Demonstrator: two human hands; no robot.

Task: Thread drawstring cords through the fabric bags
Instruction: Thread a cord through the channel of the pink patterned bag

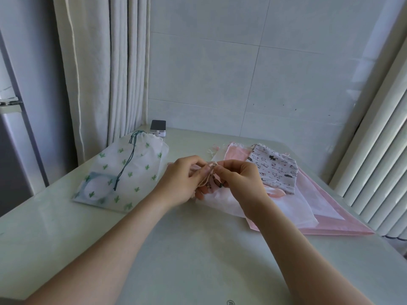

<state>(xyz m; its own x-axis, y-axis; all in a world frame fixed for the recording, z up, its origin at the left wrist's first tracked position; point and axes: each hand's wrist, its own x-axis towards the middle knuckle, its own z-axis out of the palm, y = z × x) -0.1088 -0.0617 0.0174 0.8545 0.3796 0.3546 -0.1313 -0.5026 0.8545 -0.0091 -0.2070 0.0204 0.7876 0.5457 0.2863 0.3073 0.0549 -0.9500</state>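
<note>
Pink cord (207,173) hanging near-upright; I'm pinching it with left hand (181,183) and right hand (240,181), both equally near (pale bag (221,200) lying beneath).

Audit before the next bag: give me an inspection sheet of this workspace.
Surface: pale, smooth table.
Job's things: cactus-print bag with green cord at left; cat-print bag atop pink bags at right; white bag under the hands.
Clutter: small dark-topped device at the back edge.
Hands: left hand and right hand both pinch a pale cord.
Cables: nothing seen.
Surroundings: curtain at left, tiled wall behind, ribbed white panel at right.
</note>
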